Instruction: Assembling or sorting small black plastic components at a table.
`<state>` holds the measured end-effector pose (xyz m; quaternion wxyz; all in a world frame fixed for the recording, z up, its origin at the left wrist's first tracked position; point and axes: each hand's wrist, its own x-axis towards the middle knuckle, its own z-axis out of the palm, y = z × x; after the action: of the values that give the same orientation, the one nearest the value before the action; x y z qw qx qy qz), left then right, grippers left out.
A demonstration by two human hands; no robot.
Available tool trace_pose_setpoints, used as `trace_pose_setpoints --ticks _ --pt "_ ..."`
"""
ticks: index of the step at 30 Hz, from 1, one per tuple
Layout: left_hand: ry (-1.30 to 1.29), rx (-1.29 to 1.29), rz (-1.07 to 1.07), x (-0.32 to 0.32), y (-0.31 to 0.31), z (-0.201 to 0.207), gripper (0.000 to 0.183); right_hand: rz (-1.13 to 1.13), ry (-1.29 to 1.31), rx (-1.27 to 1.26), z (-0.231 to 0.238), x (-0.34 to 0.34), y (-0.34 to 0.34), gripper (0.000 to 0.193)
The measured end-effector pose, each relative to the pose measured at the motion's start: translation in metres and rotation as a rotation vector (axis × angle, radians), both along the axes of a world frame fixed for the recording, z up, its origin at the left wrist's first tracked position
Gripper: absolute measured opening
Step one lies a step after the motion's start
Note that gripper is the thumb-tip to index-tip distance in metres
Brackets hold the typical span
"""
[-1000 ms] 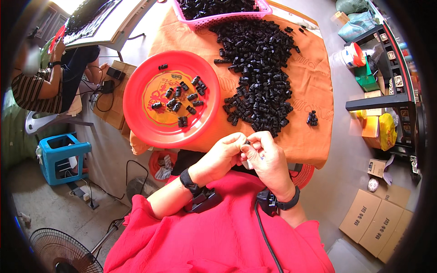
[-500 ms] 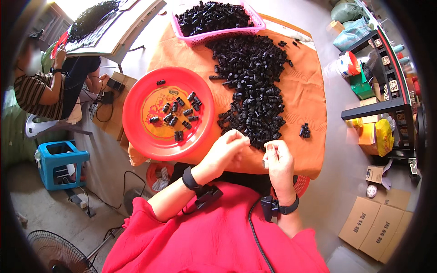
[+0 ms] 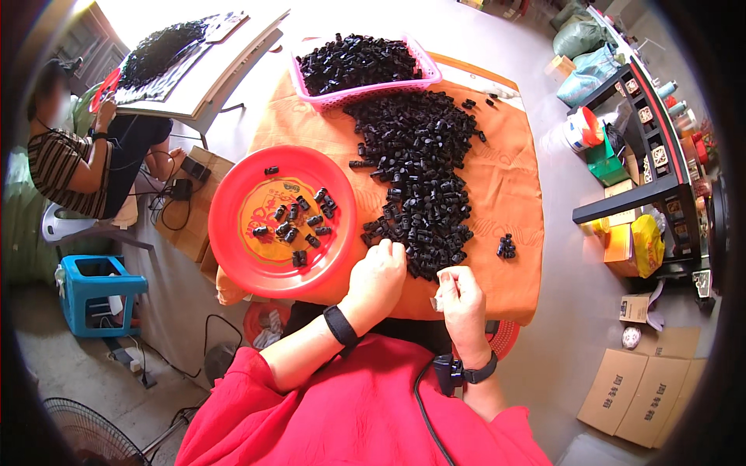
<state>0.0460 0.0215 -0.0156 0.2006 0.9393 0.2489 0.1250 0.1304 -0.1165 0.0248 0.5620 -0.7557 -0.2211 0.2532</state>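
Note:
A long heap of small black plastic cylindrical parts point(image 3: 423, 194) runs down the middle of the orange-clothed table point(image 3: 505, 179). At the heap's near left edge, my left hand point(image 3: 378, 281) is closed, its back turned up and its fingertips bent out of sight against the parts. My right hand point(image 3: 464, 299) pinches thumb to fingers just off the heap's near end, by the table's front edge; whatever it holds is too small to name. To the left, a red round tray point(image 3: 225, 203) has several black parts spread over its yellow printed centre.
Behind the heap stands a pink basket point(image 3: 362, 98) full of black parts. A small separate cluster point(image 3: 506, 246) lies on the right. At far left a person point(image 3: 74, 159) sits by another table point(image 3: 190, 85). A blue stool point(image 3: 101, 291), a black shelf point(image 3: 633, 203) and flattened cartons point(image 3: 641, 388) surround the table.
My left hand has turned over and moved away from my right hand onto the heap's near left edge. The right stays pinched near the table's front edge. The whole view has shifted slightly.

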Motion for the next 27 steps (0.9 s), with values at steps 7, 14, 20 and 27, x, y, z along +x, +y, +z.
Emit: trace_pose_setpoints --ticks 7,14,20,27 --pt "-0.192 -1.395 0.085 -0.021 0.01 0.023 0.015 0.009 -0.039 -0.015 0.006 0.0 -0.003 0.012" --pt "-0.231 -2.034 0.018 -0.038 0.014 0.019 0.019 0.176 0.048 -0.021 0.024 -0.014 0.005 0.023" --pt "-0.227 -1.979 -0.127 -0.041 0.012 0.015 0.018 0.256 0.089 -0.018 0.017 -0.016 0.005 0.015" --pt "-0.224 -2.086 -0.109 -0.044 0.007 0.016 0.019 0.235 0.164 0.025 0.023 -0.015 0.005 0.012"
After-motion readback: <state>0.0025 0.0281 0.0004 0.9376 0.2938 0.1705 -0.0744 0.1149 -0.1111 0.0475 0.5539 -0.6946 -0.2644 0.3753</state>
